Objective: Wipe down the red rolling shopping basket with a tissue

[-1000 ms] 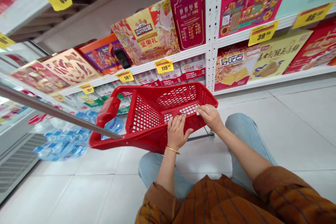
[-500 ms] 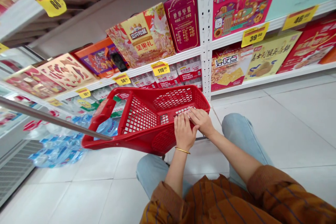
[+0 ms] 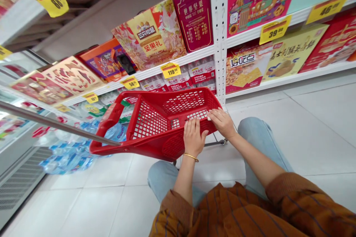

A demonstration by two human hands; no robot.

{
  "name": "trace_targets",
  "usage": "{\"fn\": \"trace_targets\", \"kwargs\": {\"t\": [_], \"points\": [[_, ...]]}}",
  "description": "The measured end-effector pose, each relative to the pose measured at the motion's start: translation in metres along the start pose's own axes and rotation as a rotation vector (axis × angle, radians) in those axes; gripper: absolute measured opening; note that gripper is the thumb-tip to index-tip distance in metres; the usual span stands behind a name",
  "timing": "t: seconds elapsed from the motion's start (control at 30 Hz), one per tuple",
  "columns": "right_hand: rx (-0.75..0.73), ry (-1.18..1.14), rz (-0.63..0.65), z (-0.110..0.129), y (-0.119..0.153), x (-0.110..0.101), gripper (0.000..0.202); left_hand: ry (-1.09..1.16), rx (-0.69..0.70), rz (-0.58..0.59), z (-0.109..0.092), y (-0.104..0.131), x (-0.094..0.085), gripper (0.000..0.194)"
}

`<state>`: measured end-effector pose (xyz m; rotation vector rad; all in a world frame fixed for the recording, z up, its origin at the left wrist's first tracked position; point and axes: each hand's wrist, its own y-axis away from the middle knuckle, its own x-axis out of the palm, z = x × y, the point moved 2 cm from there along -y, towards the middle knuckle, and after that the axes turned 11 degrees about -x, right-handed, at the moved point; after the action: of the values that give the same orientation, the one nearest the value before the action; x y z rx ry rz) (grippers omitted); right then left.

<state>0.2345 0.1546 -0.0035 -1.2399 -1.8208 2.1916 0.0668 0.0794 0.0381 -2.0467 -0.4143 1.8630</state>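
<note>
A red plastic rolling shopping basket stands tilted in front of my knees, with perforated walls and nothing lying on the visible part of its floor. My left hand, with a gold bangle at the wrist, holds its near rim, fingers hooked over to the inside and thumb apart on the outside. Nearer the right corner, my right hand has its fingers bent over the same rim; its thumb is hidden. A gap separates the two hands. Something small and white shows at the right fingertips, too small to name.
White shelving rises behind the basket, carrying a nut gift box, a dark red box and biscuit boxes. Shrink-wrapped water bottles lie on the floor at left, beside a grey vent. A metal pole meets the basket's handle end.
My right hand has slid right along the rim, away from my left hand, which it was touching. My left hand stays on the rim. The view has shifted slightly.
</note>
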Motion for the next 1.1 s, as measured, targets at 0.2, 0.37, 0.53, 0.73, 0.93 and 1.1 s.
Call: {"fn": "trace_targets", "kwargs": {"t": [0.2, 0.37, 0.53, 0.73, 0.93, 1.1], "points": [[0.062, -0.048, -0.029, -0.009, 0.006, -0.004, 0.033, 0.004, -0.014, -0.025, -0.006, 0.000, 0.000, 0.062], [0.005, -0.068, -0.033, 0.023, -0.011, 0.002, 0.033, 0.010, -0.007, -0.044, -0.007, 0.001, 0.001, 0.065], [-0.014, -0.061, -0.018, 0.037, -0.017, 0.013, 0.035, 0.021, 0.009, -0.026, -0.004, 0.001, 0.001, 0.066], [-0.023, -0.007, -0.009, 0.019, -0.010, 0.009, 0.034, 0.012, 0.016, -0.008, -0.003, -0.001, -0.001, 0.063], [0.117, 0.022, -0.045, -0.003, 0.002, 0.001, 0.034, -0.016, 0.015, -0.007, -0.003, -0.005, 0.001, 0.064], [0.213, -0.042, -0.109, -0.017, 0.005, 0.010, 0.033, -0.051, 0.016, 0.013, -0.007, -0.016, 0.000, 0.066]]}}
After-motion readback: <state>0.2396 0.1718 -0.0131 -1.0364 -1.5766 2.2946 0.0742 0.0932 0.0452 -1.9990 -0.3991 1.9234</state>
